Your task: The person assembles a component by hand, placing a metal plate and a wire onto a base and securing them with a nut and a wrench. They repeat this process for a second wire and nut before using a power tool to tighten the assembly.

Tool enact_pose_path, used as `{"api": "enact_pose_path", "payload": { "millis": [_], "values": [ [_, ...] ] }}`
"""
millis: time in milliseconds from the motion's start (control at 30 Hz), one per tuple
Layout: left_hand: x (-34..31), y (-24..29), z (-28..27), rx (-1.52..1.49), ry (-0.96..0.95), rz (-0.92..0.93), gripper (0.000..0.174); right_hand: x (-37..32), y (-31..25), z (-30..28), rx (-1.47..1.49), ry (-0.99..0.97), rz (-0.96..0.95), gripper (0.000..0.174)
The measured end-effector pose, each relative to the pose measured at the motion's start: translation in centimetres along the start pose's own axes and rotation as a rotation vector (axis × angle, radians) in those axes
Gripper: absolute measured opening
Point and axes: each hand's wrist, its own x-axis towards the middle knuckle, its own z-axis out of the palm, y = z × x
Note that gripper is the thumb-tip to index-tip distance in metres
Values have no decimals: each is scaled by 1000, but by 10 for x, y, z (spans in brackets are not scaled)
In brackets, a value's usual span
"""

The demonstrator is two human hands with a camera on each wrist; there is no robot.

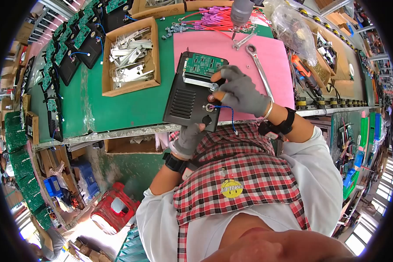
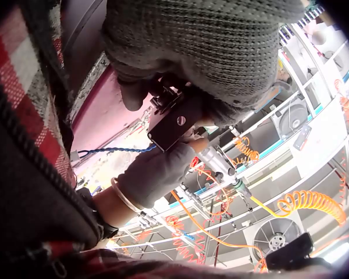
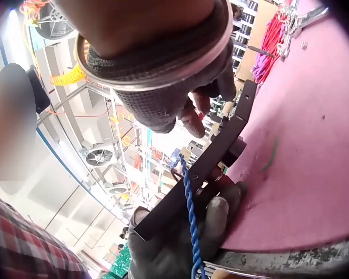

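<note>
A black metal panel point(image 1: 188, 97) with a green circuit board point(image 1: 204, 63) lies on a pink mat point(image 1: 275, 56), overhanging the bench's near edge. My left hand point(image 1: 196, 130), in a grey glove, grips the panel's near edge from below. My gloved right hand point(image 1: 218, 88) rests on the panel and pinches a silver fitting point(image 1: 214, 86) between thumb and forefinger. A blue wire point(image 1: 228, 114) runs from a red-ringed terminal point(image 1: 210, 106) toward me. The right wrist view shows the panel point(image 3: 221, 151) on edge, the blue wire point(image 3: 190, 209) and the left hand point(image 3: 180, 244) beneath. In the left wrist view the left hand point(image 2: 192, 58) holds the panel point(image 2: 174, 125).
A ratchet wrench point(image 1: 260, 70) lies on the mat to the right of the panel. A hanging power screwdriver point(image 1: 241, 11) is at the back. A cardboard box of metal brackets point(image 1: 131, 56) stands on the green bench to the left, with rows of finished panels point(image 1: 63, 56) beyond.
</note>
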Motion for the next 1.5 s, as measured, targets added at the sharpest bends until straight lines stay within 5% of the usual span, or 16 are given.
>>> {"api": "enact_pose_path", "payload": {
  "millis": [1500],
  "values": [
    [-6,6,3,36,73,-133,61,10,0,15,-139,-84,72,21]
  ]
}}
